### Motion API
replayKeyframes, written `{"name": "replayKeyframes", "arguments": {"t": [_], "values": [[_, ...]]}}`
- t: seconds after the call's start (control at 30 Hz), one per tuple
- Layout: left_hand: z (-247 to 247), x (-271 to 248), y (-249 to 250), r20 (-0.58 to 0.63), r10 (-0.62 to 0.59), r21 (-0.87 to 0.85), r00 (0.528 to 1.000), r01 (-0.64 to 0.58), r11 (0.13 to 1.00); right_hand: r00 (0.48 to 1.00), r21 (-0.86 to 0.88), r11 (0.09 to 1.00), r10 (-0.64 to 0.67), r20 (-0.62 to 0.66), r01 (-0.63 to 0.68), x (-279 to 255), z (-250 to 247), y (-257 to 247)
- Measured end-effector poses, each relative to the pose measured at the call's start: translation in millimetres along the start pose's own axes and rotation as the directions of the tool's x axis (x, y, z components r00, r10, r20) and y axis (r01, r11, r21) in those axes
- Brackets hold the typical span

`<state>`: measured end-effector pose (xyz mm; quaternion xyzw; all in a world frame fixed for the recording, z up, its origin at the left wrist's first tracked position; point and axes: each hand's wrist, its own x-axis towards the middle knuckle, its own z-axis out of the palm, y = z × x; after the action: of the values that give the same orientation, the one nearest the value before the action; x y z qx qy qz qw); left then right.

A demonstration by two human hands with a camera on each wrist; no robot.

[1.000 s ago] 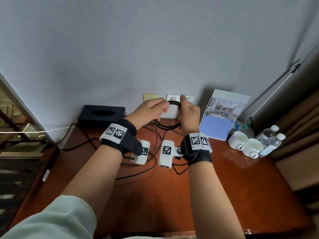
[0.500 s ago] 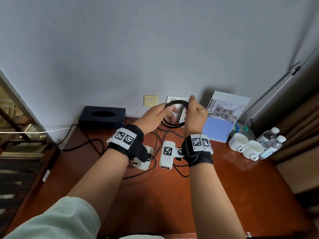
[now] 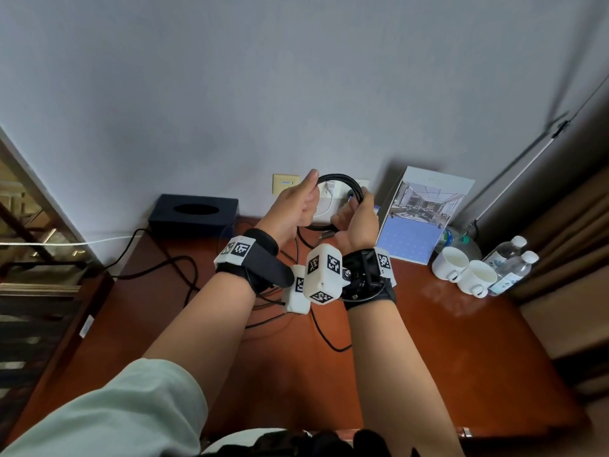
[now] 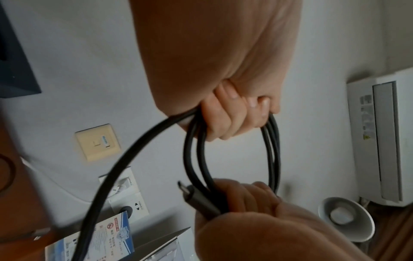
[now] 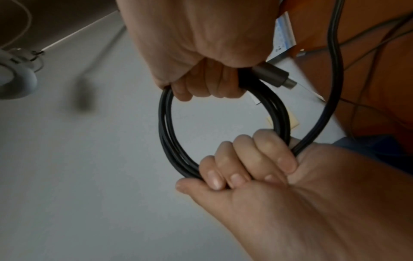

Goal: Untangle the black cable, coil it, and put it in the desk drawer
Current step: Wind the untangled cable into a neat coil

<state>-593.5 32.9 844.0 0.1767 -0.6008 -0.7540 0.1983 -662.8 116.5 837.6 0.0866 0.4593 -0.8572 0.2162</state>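
Head view: both hands, left hand and right hand, are clenching the stiff, springy black rubber cable coil at opposite sides.

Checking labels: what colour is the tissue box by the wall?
Dark navy tissue box, clearest in the head view.

Two hands, one coiled black cable, two white cups, two water bottles, one dark tissue box, one standing brochure, one worktop.
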Motion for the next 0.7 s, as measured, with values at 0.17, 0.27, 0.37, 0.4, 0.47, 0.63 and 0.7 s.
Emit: {"name": "replayKeyframes", "arguments": {"t": [0.17,0.27,0.37,0.4,0.47,0.63,0.7], "values": [[-2,0,-1,-0.113,0.005,0.069,0.994,0.003,0.998,0.997,-0.136,0.99,0.036,0.073,-0.026,4,-5,3],[-7,-2,4,-0.081,0.069,0.231,0.994,-0.049,0.972,0.987,-0.302,0.953,0.04,0.158,0.009,2,-7,-5],[-9,-6,11,-0.005,0.144,0.404,0.99,-0.13,0.905,0.971,-0.458,0.874,-0.056,0.234,0.161,-4,-3,-16],[-10,-7,13,0.031,0.173,0.481,0.984,-0.166,0.861,0.959,-0.525,0.819,-0.106,0.262,0.234,-3,-1,-19],[-9,-8,15,0.107,0.213,0.626,0.971,-0.233,0.744,0.928,-0.639,0.681,-0.184,0.325,0.359,-6,3,-22],[-8,-10,21,0.187,0.23,0.606,0.955,-0.297,0.738,0.923,-0.652,0.654,-0.249,0.293,0.384,-9,8,-23],[-14,-12,22,0.189,0.175,0.477,0.966,-0.246,0.844,0.939,-0.604,0.719,-0.241,0.246,0.343,-7,7,-24]]}}
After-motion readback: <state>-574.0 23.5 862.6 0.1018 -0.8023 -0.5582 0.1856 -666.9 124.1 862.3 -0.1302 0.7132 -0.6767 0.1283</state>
